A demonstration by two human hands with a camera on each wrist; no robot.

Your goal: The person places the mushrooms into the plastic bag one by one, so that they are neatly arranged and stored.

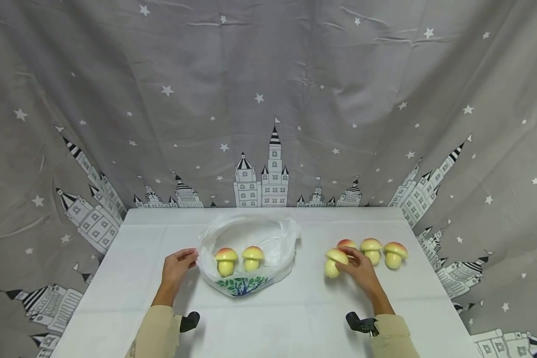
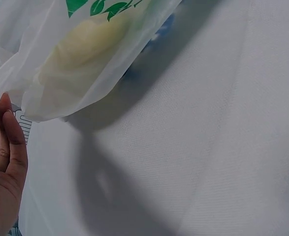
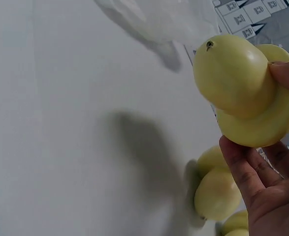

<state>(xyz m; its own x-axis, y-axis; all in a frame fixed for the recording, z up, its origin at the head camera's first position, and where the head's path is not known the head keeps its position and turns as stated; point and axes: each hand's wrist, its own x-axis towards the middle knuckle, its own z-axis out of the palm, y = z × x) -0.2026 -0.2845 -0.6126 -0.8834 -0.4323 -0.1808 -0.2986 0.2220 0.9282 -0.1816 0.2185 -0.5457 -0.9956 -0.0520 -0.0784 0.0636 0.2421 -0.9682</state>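
A white plastic bag [image 1: 291, 248] with a green and blue tree print lies on the table, its mouth spread wide. Inside it are two yellow mushroom-shaped pieces [image 1: 252, 258], one with a reddish cap top. My left hand [image 1: 175, 271] pinches the bag's left edge; the left wrist view shows the fingertips [image 2: 5, 103] on the thin plastic. To the right of the bag, my right hand [image 1: 362, 272] holds another yellow mushroom [image 3: 233, 73] between thumb and fingers. In the right wrist view, this mushroom is raised above the table, its shadow falling below.
Beyond my right hand stand three more mushrooms, including one partly hidden behind the hand, a middle one [image 1: 371, 248] and a right one [image 1: 395, 255]. The white-covered table [image 1: 268, 328] ends at a grey curtain [image 1: 268, 64] printed with castles and stars.
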